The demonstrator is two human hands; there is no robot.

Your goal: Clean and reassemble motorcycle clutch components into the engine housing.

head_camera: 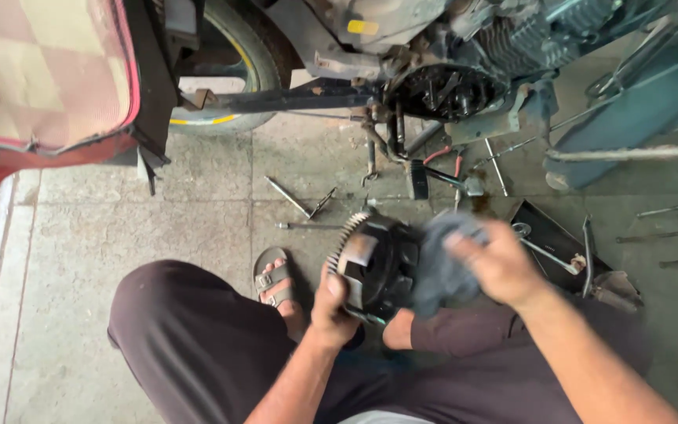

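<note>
Grey rag under right hand

Both forearms bare, no sleeves showing. Left hand and right hand without gloves. Dark brown trousers. Grey strapped sandal on one foot.

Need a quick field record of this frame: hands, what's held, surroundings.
setting: paved floor beside a motorcycle with its engine side cover off
left hand: grips the toothed round clutch part at its rim
right hand: presses a dark cloth against the part; blurred
posture: crouched, sandalled foot on floor
nearby: loose metal tools, dark tray
</note>
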